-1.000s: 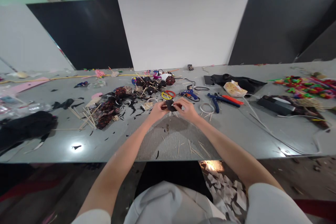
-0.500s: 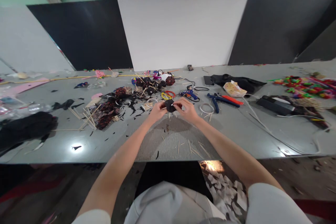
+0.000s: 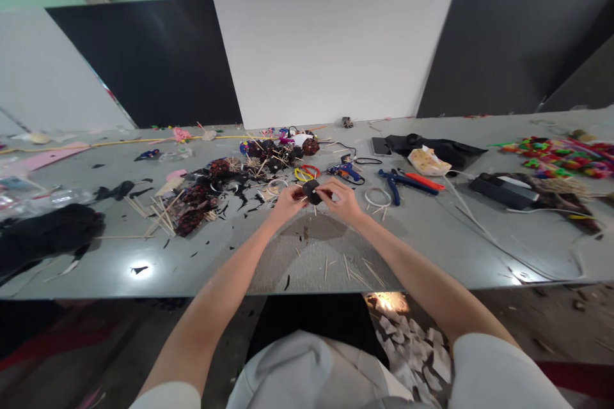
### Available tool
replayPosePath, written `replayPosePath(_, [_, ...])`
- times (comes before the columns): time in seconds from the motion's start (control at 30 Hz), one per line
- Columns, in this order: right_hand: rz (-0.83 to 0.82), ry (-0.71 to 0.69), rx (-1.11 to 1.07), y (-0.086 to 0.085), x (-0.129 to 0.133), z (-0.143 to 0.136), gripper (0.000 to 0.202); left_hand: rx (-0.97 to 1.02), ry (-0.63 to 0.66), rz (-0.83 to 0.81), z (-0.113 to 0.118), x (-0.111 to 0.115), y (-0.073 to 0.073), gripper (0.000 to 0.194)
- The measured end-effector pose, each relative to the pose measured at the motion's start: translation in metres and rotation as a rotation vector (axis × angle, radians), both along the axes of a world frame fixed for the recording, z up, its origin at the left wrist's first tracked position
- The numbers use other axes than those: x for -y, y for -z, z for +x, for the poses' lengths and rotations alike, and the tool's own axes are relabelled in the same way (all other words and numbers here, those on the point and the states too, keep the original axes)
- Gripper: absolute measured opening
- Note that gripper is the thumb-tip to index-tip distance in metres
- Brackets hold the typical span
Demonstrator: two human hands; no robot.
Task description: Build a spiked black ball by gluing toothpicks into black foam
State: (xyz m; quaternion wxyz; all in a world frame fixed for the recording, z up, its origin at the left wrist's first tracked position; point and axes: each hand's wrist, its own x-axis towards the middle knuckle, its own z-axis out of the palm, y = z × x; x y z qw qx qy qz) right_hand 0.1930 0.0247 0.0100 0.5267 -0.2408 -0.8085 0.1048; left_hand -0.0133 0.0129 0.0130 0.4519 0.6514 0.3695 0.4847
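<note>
A small round black piece (image 3: 311, 190) with a light spot on it is held up over the table, between both hands. My left hand (image 3: 289, 199) pinches its left side. The fingers of my right hand (image 3: 339, 197) press together at its right edge, beside the light spot. Thin sticks show just under the piece. Beyond it lie red and yellow rings (image 3: 307, 172) and a blue glue gun (image 3: 346, 172).
Black balls with sticks (image 3: 268, 154), loose sticks (image 3: 163, 214) and black scraps lie to the left. To the right are blue-handled pliers (image 3: 394, 186), a wire coil (image 3: 378, 197), a phone (image 3: 382, 146) and a black power strip (image 3: 503, 192) with white cable.
The black piece has turned and shifted slightly to the right between my fingers. Both hands keep their grip in nearly the same place.
</note>
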Motion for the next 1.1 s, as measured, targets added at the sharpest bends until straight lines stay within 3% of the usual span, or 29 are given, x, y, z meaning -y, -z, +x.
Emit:
replayPosePath(0.37, [-0.018,0.024,-0.010,0.004,-0.002,-0.002,0.018,0.028,-0.047,0.011,0.002,-0.006,0.007,0.032])
replayPosePath(0.83, [-0.021,0.037,0.055,0.001,0.001,0.001,0.013,0.055,0.041,0.020,0.003,-0.004,0.013,0.033])
replayPosePath(1.1, [-0.015,0.043,0.065,-0.001,0.003,0.000,0.014,0.013,-0.033,0.075,0.002,-0.008,0.018,0.027])
